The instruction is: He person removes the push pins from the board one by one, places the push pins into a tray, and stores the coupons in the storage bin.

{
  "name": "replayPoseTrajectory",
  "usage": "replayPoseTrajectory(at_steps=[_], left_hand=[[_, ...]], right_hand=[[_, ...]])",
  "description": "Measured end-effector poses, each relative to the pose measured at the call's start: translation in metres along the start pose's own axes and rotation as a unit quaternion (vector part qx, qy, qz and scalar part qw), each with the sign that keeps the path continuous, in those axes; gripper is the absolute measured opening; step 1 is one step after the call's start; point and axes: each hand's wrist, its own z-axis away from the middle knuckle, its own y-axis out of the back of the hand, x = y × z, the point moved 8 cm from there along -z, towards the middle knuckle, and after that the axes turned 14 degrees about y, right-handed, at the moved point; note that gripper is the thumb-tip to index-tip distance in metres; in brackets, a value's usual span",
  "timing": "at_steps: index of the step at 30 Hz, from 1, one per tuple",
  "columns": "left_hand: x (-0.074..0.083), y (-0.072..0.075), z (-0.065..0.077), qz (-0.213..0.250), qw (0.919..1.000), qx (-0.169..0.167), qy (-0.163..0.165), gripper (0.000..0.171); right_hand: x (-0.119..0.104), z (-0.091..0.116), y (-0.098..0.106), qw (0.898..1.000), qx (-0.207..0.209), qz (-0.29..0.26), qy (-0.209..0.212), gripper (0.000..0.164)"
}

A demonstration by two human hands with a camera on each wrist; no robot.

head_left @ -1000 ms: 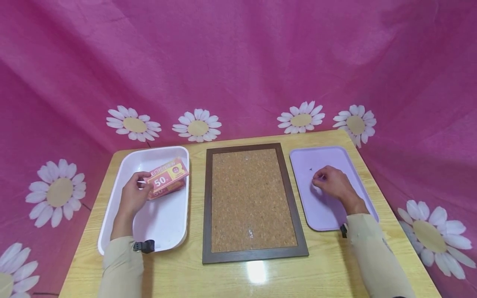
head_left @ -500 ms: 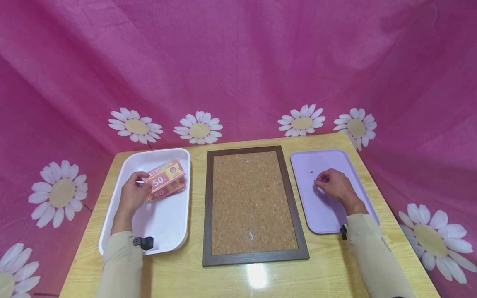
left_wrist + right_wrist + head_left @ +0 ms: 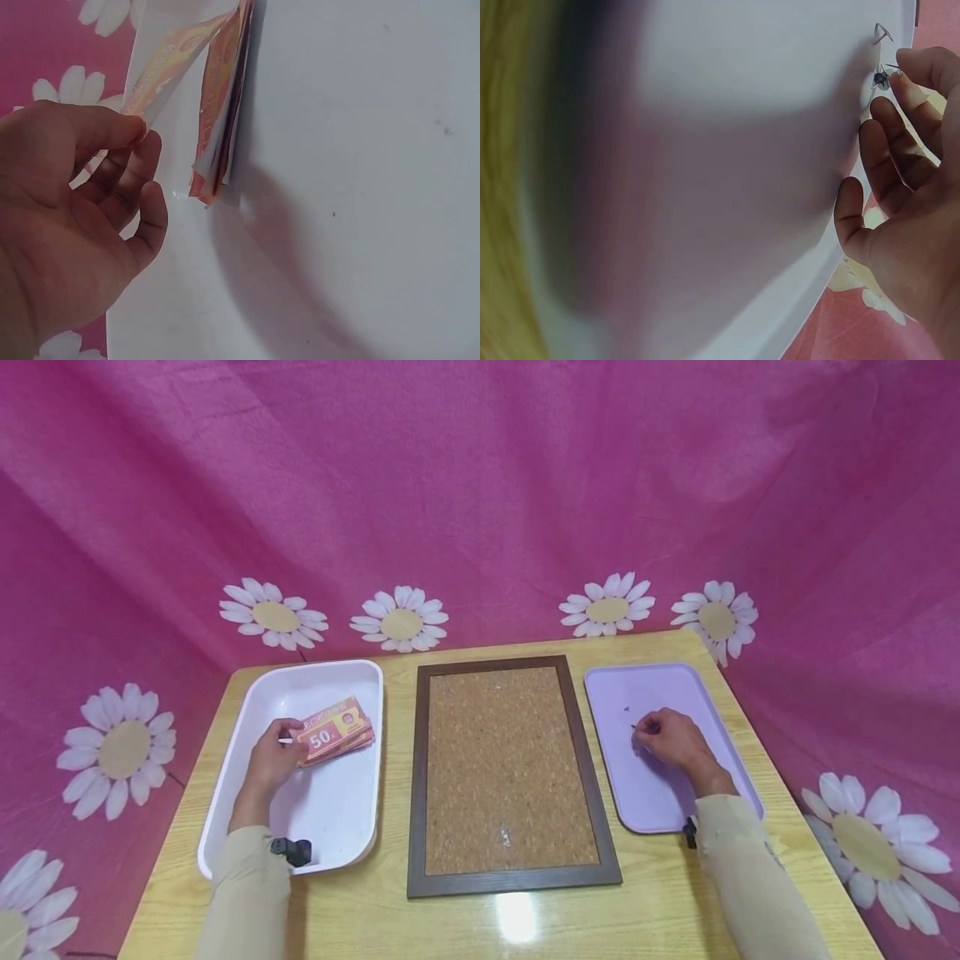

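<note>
In the white bin, my left hand (image 3: 272,764) pinches the near end of a red and yellow paper coupon (image 3: 324,737) printed with "50". The left wrist view shows this coupon (image 3: 169,67) lifted at the pinched end, away from several more coupons (image 3: 217,112) stacked beneath it. Over the purple tray, my right hand (image 3: 675,741) has thumb and index finger together on a small metal thumbtack, its thin pin (image 3: 893,67) sticking out from the fingertips. Close by on the tray lie another thumbtack (image 3: 883,33) and a dark-looking one (image 3: 882,79).
A cork board (image 3: 510,768) in a dark brown frame lies between the white bin (image 3: 330,827) on the left and the purple tray (image 3: 637,681) on the right. All stand on a wooden table (image 3: 420,927), with a pink flowered cloth (image 3: 480,485) behind and beside it.
My left hand and the coupon have come lower, so the coupon now covers more of the stack. The right hand's fingertips have shifted slightly, with a pin showing at them.
</note>
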Motion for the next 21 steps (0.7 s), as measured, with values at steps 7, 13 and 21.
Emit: replayPoseTrajectory(at_steps=[7,13,21], left_hand=[[-0.002,-0.006,-0.002,-0.010,0.9998,-0.010,0.013,0.046],[-0.001,-0.015,0.000,-0.023,0.9994,-0.019,0.018,0.046],[-0.006,-0.015,0.000,-0.038,0.9978,-0.046,0.030,0.050]], right_hand=[[0.001,0.000,0.001,1.000,-0.005,0.001,-0.007,0.018],[0.004,0.001,0.006,0.999,-0.027,0.008,-0.021,0.017],[0.002,-0.010,0.006,0.999,-0.041,0.011,-0.033,0.018]])
